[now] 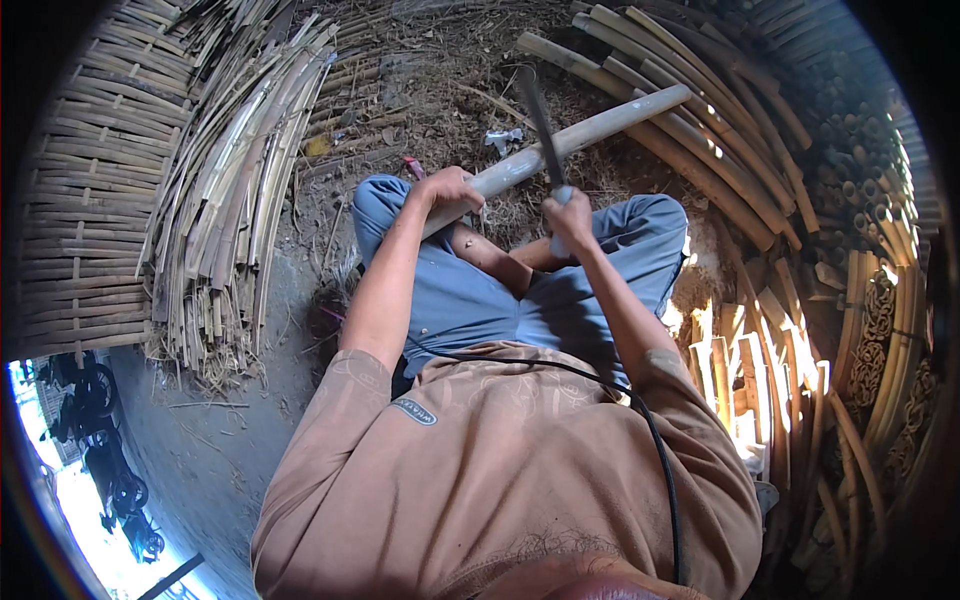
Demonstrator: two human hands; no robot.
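Note:
My left hand (450, 191) is wrapped round the near end of a pale bamboo pole (608, 124), which slants up to the right above my crossed legs. In my right fist is the light-coloured handle of a machete (544, 130), with my right hand (570, 218) closed just below the pole. The long dark blade points away from me and crosses over the pole near its middle. I cannot tell whether the blade touches the bamboo. Part of the handle is hidden by my fingers.
Long split bamboo strips (250, 160) are heaped at the left beside a woven bamboo panel (105, 190). More whole poles (690, 160) lie at the far right. Cut bamboo pieces (745, 375) stand near my right side. A black cable (655, 440) runs across my shirt.

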